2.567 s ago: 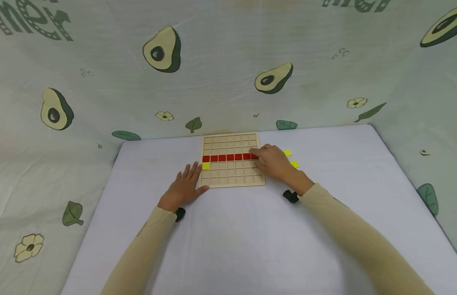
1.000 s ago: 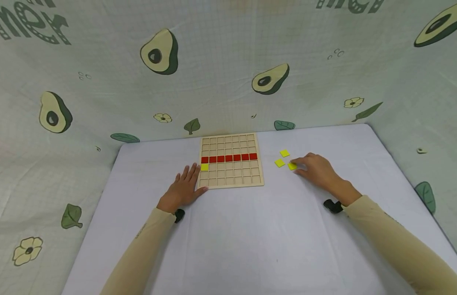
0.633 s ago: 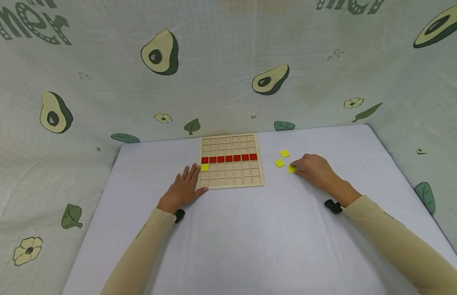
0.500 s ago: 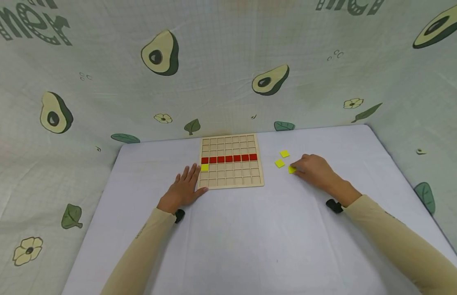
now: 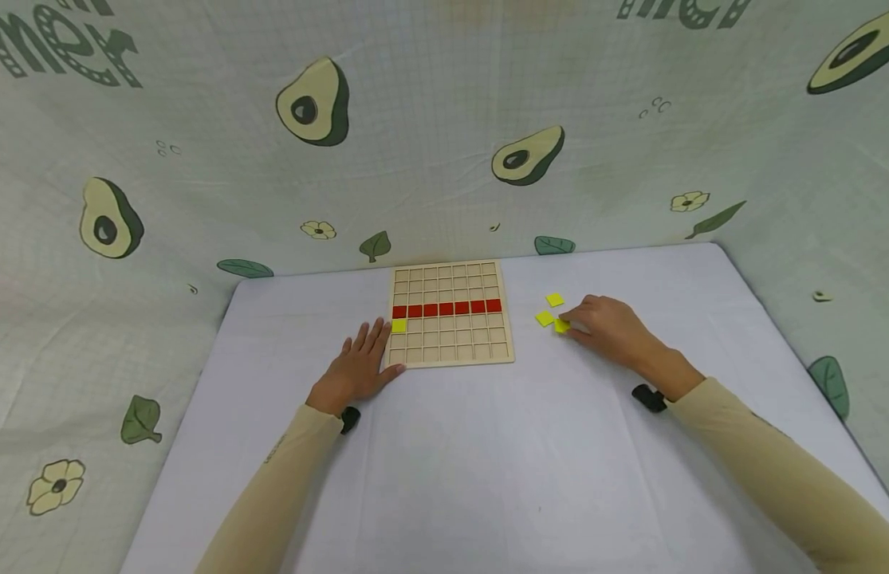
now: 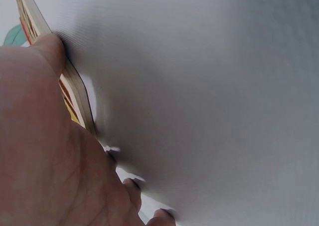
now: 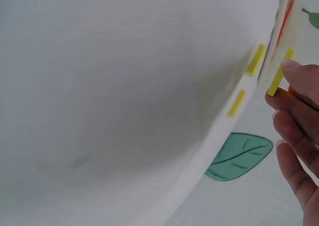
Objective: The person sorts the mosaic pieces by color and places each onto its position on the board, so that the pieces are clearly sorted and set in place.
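Note:
A square wooden grid board (image 5: 450,352) lies at the back of the table, with a full row of red tiles (image 5: 446,308) across it. One yellow tile (image 5: 399,325) sits in the leftmost cell of the row just below the red ones. My left hand (image 5: 354,373) rests flat with spread fingers at the board's left edge and near corner. Right of the board, my right hand (image 5: 611,331) pinches a yellow tile (image 7: 280,72) between thumb and fingertips, lifted off the table in the right wrist view. Two loose yellow tiles (image 5: 544,318) lie just left of that hand.
The table (image 5: 444,462) has a white cover. A patterned cloth (image 5: 430,104) with avocados and leaves hangs right behind the board and along both sides. Small black wrist devices (image 5: 649,398) show under both wrists.
My right hand went from the board's right end to the loose tiles, took hold of one, and has now lifted it slightly leftward. My left hand stays put.

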A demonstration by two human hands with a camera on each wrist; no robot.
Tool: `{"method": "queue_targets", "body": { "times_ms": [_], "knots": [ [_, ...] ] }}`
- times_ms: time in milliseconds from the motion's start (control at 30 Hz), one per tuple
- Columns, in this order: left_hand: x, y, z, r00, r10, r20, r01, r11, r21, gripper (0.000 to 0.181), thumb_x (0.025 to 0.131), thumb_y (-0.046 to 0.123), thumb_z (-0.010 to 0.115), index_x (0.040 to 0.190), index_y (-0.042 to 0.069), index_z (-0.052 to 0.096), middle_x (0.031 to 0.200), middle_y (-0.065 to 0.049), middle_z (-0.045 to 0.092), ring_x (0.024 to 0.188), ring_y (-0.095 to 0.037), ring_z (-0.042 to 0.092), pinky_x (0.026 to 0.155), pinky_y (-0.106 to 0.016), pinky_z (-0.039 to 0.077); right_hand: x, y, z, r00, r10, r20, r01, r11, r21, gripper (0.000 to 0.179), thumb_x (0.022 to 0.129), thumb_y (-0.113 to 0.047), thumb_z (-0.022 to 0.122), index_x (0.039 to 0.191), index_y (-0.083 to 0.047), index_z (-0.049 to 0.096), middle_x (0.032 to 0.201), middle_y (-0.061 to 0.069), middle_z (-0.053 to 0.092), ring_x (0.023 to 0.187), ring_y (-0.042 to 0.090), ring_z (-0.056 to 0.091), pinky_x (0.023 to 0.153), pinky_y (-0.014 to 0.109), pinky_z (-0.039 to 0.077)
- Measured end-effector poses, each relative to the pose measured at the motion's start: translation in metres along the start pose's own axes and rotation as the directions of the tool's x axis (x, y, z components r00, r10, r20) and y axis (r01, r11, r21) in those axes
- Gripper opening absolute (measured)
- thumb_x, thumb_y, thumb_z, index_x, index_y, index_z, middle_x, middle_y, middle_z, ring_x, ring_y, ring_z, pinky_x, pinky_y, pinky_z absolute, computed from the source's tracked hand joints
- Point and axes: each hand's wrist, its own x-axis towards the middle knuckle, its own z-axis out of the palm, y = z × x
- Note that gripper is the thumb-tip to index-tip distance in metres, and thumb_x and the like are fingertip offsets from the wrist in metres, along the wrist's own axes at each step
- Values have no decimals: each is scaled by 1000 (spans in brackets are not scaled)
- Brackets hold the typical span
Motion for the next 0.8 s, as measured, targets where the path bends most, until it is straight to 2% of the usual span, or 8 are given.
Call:
{"method": "queue_targets", "body": {
  "times_ms": [200,467,800],
  "knots": [
    [2,-2,2,1000,6,2,-6,1000,-4,91,108,52,52,170,3,6,178,-18,2,163,-43,2,130,-61,11,10,-10,-7,999,-23,-44,23,1000,13,32,83,-3,90,114,0,81,98,11,79,89,26,71,78,43,63],
    [7,-5,7,1000,8,-2,-8,1000,3,94,107,56,51,170,6,3,178,-17,-1,163,-41,-1,130,-60,8,26,-26,-13,998,-37,-48,38,999,23,35,82,-5,91,116,-1,81,102,10,80,93,26,71,82,41,63],
    [1,1,-1,1000,-3,15,3,1000,-7,91,108,53,52,170,4,6,178,-18,1,163,-43,0,130,-61,9,52,-51,-15,994,-85,-61,88,995,47,34,85,-7,90,117,-2,80,104,9,80,94,24,71,81,38,62]
  ]
}}
